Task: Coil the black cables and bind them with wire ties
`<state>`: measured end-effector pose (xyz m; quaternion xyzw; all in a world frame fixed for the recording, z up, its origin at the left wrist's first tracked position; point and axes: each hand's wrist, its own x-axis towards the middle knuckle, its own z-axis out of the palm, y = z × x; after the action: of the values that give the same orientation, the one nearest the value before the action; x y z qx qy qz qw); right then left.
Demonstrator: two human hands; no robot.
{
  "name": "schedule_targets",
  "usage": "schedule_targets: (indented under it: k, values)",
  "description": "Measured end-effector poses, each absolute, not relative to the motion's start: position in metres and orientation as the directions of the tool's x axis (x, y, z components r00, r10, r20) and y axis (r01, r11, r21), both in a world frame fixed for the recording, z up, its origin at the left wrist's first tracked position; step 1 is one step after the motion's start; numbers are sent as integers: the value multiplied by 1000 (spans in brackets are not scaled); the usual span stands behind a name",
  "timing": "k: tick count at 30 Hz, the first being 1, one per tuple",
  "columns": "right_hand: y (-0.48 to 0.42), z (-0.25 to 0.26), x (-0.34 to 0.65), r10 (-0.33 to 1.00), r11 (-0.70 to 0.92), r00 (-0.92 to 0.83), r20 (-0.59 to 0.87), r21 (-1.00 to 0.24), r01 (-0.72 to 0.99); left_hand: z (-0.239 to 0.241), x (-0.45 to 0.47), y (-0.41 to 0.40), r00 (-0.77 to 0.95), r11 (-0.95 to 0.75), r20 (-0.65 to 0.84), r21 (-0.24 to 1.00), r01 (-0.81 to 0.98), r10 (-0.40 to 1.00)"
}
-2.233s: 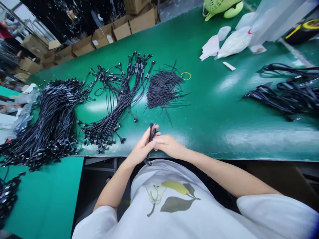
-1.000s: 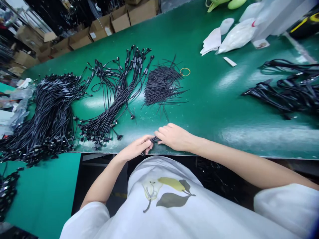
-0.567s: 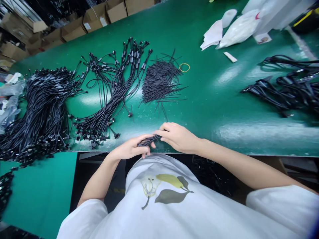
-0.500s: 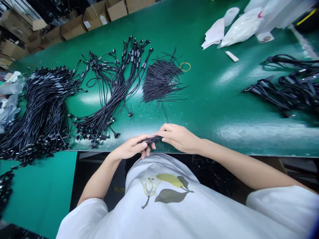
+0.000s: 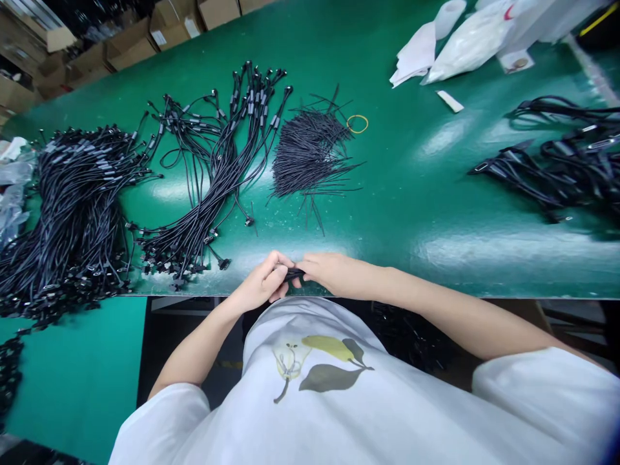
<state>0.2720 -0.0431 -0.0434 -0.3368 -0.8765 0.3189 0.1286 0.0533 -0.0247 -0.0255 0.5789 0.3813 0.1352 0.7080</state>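
Note:
Close to the front edge of the green table (image 5: 387, 213), my two hands meet around a small coiled black cable (image 5: 294, 274). My left hand (image 5: 268, 279) is closed on its left side, thumb on top. My right hand (image 5: 323, 270) grips the other end with bent fingers, which hide much of the bundle. Beyond them lies a pile of thin black twist ties (image 5: 310, 152). To its left is a loose bunch of black cables (image 5: 217, 174) with small plugs and grey sleeves.
A larger cable heap (image 5: 82, 206) covers the table's left end. At the right lie bundled black cables (image 5: 557, 168). A yellow rubber band (image 5: 357, 124), a white scrap (image 5: 449, 101) and a white plastic bag (image 5: 472, 48) are farther back. Cardboard boxes (image 5: 174, 26) line the far edge.
My left hand's fingers have curled in more tightly around the coiled cable. My right hand has shifted slightly left and down, and less of the cable shows. The view has moved a little.

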Motion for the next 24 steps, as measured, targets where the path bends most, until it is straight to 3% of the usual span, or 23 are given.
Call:
schedule_targets:
  k: [6,12,16,21,24]
  values:
    - [-50,-49,270,748,574,-661,-68,-433,695,-38,60,-25,572,306,-351,935,177,741]
    - [-47,-60,248,853,521,-513,93,-182,834,-53,87,-21,323,264,-310,948,178,894]
    - [-50,-73,238,831,550,-525,182,-133,824,-55,98,-20,343,193,-289,938,286,894]
    - [-49,-76,237,791,532,-455,408,-91,842,-53,110,-26,279,232,-231,972,30,932]
    - [-47,-72,237,769,529,-426,477,-102,842,-50,110,-26,203,167,-166,986,13,965]
